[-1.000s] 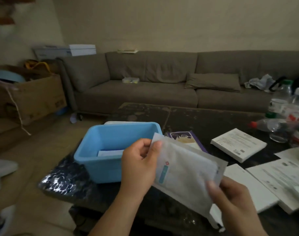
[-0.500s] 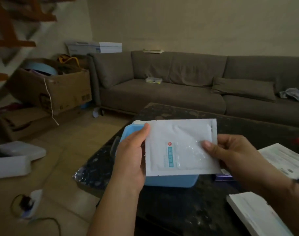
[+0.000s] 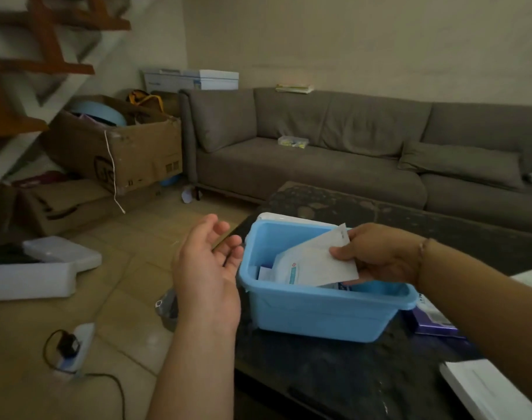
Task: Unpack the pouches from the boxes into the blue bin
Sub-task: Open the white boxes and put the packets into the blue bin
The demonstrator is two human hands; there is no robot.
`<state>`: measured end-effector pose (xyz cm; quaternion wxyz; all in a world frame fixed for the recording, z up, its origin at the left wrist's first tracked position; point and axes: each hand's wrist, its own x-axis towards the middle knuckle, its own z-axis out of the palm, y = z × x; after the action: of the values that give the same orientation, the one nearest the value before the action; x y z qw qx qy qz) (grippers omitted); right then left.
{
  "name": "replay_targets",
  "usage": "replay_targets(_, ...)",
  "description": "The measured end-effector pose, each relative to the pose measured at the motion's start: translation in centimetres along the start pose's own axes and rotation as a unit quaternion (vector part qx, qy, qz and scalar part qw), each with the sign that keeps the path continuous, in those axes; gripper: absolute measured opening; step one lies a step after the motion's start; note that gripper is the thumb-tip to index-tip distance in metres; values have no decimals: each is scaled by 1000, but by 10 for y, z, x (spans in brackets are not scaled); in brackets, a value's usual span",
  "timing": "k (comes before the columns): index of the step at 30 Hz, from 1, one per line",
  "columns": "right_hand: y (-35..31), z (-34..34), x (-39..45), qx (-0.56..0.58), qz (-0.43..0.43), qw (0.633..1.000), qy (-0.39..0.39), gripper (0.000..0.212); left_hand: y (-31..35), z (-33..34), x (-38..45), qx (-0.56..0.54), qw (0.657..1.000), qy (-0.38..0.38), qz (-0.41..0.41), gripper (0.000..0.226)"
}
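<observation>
Light blue bin; white pouch marked with teal stripe, red dot; dark mottled tabletop; grey-brown sofa; purple box.

Bare forearms — perhaps a thin bracelet, right wrist.

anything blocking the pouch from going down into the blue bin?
Nothing visible. The right hand holds the pouch by its edge, its lower end already inside the blue bin, above other packets there. The left hand is open, beside the bin.

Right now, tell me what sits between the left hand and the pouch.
In the head view, only the blue bin's left wall separates the empty left hand from the pouch.
</observation>
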<state>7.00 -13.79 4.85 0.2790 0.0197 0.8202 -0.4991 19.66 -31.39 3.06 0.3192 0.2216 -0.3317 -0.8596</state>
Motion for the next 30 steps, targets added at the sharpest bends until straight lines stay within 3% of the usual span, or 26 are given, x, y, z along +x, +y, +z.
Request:
replay_targets(9,9,21,25,-70,31,997,-14,35,1,1,-4,3,1000,-3,-1,11)
replay_targets(15,12,23,25,-203,60,977,-2,64,0,2,-5,6,1000,-5,-1,10)
replay_targets(19,9,16,18,-294,76,953,-16,47,-2,3,-4,11,1000,-4,-6,11)
replay_targets(22,9,18,10,-403,72,912,-20,35,-3,4,-5,14,1000,-4,-10,11)
replay_targets(30,8,24,2,-512,19,858,-24,36,-7,5,-6,20,1000,-4,-2,12)
